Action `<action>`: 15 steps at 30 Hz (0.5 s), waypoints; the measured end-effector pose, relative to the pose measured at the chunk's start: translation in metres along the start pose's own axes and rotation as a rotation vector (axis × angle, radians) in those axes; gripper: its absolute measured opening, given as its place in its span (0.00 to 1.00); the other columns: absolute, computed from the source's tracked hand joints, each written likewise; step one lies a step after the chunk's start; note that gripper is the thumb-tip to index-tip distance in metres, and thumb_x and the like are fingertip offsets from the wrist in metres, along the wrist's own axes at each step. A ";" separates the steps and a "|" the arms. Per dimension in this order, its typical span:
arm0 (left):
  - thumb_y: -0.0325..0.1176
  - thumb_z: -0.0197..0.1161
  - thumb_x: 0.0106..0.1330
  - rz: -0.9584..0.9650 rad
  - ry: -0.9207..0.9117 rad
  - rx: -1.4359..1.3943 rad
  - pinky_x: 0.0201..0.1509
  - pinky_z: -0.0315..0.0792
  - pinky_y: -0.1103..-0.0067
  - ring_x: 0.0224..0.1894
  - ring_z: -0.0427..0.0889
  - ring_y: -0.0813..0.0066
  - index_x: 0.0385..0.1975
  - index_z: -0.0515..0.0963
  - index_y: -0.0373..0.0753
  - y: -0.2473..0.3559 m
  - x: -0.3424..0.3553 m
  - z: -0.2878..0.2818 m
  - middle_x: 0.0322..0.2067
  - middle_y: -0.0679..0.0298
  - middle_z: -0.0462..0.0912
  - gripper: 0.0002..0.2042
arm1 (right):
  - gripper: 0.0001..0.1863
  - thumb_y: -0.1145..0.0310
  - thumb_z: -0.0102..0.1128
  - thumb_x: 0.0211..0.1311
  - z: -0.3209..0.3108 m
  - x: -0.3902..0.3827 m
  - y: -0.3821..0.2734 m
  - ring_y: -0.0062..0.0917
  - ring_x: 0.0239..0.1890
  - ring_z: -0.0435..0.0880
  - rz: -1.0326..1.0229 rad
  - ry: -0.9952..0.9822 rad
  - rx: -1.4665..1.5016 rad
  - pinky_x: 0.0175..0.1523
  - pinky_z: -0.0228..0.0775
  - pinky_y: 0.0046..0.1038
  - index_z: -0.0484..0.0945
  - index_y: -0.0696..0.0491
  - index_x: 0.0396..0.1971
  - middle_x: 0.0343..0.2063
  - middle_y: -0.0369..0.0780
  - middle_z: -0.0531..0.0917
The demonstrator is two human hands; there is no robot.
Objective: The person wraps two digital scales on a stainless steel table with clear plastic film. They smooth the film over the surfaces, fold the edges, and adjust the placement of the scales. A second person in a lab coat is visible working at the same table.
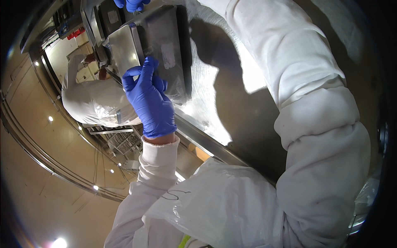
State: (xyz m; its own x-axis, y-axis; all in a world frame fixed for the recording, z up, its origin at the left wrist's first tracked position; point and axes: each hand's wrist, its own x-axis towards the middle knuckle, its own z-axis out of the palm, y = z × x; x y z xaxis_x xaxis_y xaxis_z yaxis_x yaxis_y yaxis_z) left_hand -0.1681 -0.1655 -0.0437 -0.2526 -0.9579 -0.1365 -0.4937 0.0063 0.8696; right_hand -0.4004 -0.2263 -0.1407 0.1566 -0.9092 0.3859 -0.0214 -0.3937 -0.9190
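Note:
My left hand (151,101), in a blue glove, is at the near edge of the metal pans, with its thumb and fingers pinched together. What lies between the fingertips is hidden. Right beside them are the corner of a shiny steel pan (124,49) and a grey pan (163,45) that seems covered in clear film, with a pale label on it. At the top edge my right hand (134,4), also blue-gloved, is mostly cut off; only some fingers show, over the far end of the pans.
The pans rest on a steel table (256,124) crossed by my shadow. Further pans (111,18) stand at the far left. A person in white (97,99) works beyond the table on the left, near a metal rack (122,144). My white sleeve (306,74) spans the right side.

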 end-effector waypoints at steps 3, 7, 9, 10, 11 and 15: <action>0.22 0.64 0.56 0.044 0.056 0.065 0.18 0.54 0.86 0.13 0.58 0.86 0.27 0.71 0.42 0.007 0.002 0.004 0.23 0.66 0.78 0.08 | 0.16 0.76 0.61 0.43 0.000 0.002 -0.001 0.23 0.23 0.78 -0.005 0.006 0.008 0.29 0.70 0.25 0.77 0.60 0.37 0.21 0.39 0.80; 0.21 0.64 0.56 0.139 0.035 0.202 0.17 0.54 0.89 0.14 0.62 0.87 0.33 0.72 0.39 0.016 0.010 0.002 0.24 0.63 0.78 0.09 | 0.16 0.76 0.61 0.43 -0.005 -0.001 -0.001 0.23 0.23 0.78 0.012 0.025 0.004 0.29 0.70 0.25 0.77 0.60 0.37 0.22 0.39 0.80; 0.21 0.65 0.55 0.148 -0.006 0.260 0.16 0.53 0.90 0.14 0.63 0.87 0.36 0.72 0.38 0.028 0.006 0.003 0.24 0.63 0.78 0.11 | 0.17 0.77 0.61 0.43 -0.008 -0.003 -0.001 0.23 0.23 0.78 0.020 0.042 0.006 0.29 0.70 0.25 0.77 0.60 0.37 0.22 0.39 0.80; 0.22 0.65 0.56 0.169 -0.028 0.276 0.16 0.54 0.90 0.14 0.62 0.88 0.32 0.72 0.40 0.029 0.004 0.004 0.25 0.62 0.79 0.09 | 0.17 0.77 0.62 0.43 -0.009 -0.004 -0.002 0.23 0.23 0.78 0.026 0.048 0.002 0.29 0.70 0.25 0.77 0.60 0.38 0.22 0.39 0.80; 0.22 0.65 0.55 0.158 -0.037 0.252 0.16 0.53 0.89 0.14 0.62 0.88 0.31 0.72 0.41 0.026 0.003 0.004 0.25 0.63 0.79 0.09 | 0.17 0.77 0.62 0.43 -0.010 -0.004 -0.003 0.23 0.23 0.78 0.030 0.060 0.004 0.29 0.70 0.25 0.77 0.60 0.38 0.22 0.39 0.80; 0.25 0.63 0.59 -0.069 -0.060 -0.005 0.17 0.51 0.87 0.14 0.59 0.89 0.25 0.70 0.45 0.007 -0.008 0.003 0.27 0.66 0.79 0.09 | 0.17 0.77 0.62 0.43 -0.012 -0.005 -0.004 0.23 0.23 0.78 0.041 0.071 0.000 0.29 0.70 0.25 0.77 0.61 0.38 0.22 0.39 0.79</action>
State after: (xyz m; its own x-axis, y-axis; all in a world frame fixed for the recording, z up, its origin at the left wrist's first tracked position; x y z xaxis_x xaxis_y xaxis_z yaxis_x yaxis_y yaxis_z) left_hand -0.1720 -0.1567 -0.0383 -0.2674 -0.9371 -0.2244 -0.5075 -0.0610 0.8595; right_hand -0.4128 -0.2217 -0.1377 0.0850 -0.9318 0.3530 -0.0265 -0.3562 -0.9340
